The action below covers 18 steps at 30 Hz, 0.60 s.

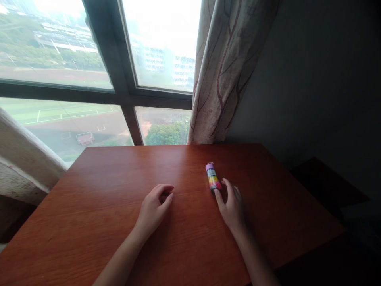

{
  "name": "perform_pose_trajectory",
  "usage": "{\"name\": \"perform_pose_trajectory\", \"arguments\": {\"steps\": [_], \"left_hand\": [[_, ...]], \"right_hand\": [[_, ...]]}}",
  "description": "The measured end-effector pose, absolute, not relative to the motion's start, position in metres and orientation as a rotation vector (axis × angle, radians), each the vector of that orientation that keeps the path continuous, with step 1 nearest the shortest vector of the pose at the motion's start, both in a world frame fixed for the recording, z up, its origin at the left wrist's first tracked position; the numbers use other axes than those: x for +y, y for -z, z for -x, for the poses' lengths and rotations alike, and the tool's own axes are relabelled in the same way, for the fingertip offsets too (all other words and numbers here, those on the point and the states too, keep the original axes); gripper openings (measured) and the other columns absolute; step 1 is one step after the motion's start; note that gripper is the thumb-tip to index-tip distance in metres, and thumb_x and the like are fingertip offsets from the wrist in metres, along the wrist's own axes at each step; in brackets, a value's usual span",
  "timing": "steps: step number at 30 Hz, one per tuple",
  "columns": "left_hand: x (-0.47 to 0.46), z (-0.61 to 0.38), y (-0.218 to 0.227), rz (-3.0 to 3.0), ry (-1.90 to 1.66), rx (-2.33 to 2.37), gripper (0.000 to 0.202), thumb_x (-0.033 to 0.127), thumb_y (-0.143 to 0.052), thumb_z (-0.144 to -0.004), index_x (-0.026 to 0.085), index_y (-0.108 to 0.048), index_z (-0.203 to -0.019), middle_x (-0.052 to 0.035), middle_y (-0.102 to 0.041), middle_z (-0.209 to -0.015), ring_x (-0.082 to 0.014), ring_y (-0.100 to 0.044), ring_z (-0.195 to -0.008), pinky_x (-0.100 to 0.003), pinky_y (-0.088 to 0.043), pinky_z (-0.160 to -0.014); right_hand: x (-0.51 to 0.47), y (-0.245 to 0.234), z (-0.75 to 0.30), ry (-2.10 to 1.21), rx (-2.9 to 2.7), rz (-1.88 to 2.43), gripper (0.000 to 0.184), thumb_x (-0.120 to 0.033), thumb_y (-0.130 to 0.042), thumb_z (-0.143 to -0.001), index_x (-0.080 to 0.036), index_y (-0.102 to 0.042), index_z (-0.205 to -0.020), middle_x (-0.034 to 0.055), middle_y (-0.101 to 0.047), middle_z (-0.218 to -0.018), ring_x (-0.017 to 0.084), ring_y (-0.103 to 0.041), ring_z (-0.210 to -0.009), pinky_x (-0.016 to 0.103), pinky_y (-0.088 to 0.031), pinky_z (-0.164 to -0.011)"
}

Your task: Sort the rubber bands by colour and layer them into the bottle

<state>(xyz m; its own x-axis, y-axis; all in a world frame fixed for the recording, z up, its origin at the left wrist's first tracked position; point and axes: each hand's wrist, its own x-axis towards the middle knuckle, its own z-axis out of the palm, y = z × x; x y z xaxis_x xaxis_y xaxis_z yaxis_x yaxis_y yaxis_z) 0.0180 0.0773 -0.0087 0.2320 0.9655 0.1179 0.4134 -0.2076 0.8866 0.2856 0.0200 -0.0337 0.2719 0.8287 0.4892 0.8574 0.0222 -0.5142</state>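
A small bottle (212, 178) with a lilac cap, a loop on top and a bright multicoloured label lies slantwise, cap end pointing away from me. My right hand (231, 201) is at its lower right end. The thumb tip meets or overlaps the bottle's base, while the curved fingers stay apart along its right side; no closed grip shows. My left hand (156, 201) rests on the table to the left, with nothing in it. Its fingers curl loosely and a gap shows between thumb and forefinger.
Both hands are over a reddish-brown wooden table (98, 190). Beyond its far edge are a dark-framed window (127, 95) and a patterned curtain (220, 75). Another curtain (24, 147) hangs at the left. A dark wall (312, 79) stands to the right.
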Motion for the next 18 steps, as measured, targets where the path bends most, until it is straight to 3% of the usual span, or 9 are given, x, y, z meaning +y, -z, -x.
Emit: {"name": "perform_pose_trajectory", "arguments": {"steps": [6,13,18], "left_hand": [[0.077,-0.02,0.008,-1.755,-0.93,1.287,0.023,0.034,-0.057,-0.085,0.018,-0.066,-0.1,-0.0056,-0.068,-0.1,-0.0187,-0.065,-0.087,-0.031,-0.053,-0.078],[0.078,-0.02,0.009,-1.762,-0.93,1.275,0.023,0.034,-0.056,-0.085,0.018,-0.065,-0.099,-0.0058,-0.068,-0.1,-0.0192,-0.065,-0.089,-0.032,-0.053,-0.08],[0.078,-0.018,0.009,-1.757,-0.93,1.27,0.023,0.033,-0.056,-0.085,0.018,-0.065,-0.099,-0.0064,-0.068,-0.1,-0.0193,-0.065,-0.089,-0.032,-0.053,-0.08]], "right_hand": [[0.02,0.034,-0.268,0.04,-1.597,1.826,0.052,-0.048,-0.053,-0.09,-0.017,-0.051,-0.131,0.0149,-0.065,-0.113,0.029,-0.059,-0.101,0.046,-0.05,-0.088],[0.021,0.032,-0.269,0.064,-1.607,1.759,0.045,-0.029,-0.054,-0.087,-0.019,-0.052,-0.131,0.0115,-0.063,-0.122,0.026,-0.059,-0.107,0.042,-0.05,-0.093],[0.016,0.034,-0.294,0.101,-1.531,1.775,0.045,-0.027,-0.053,-0.087,-0.017,-0.053,-0.13,0.0132,-0.061,-0.124,0.027,-0.058,-0.112,0.044,-0.05,-0.095]]}}
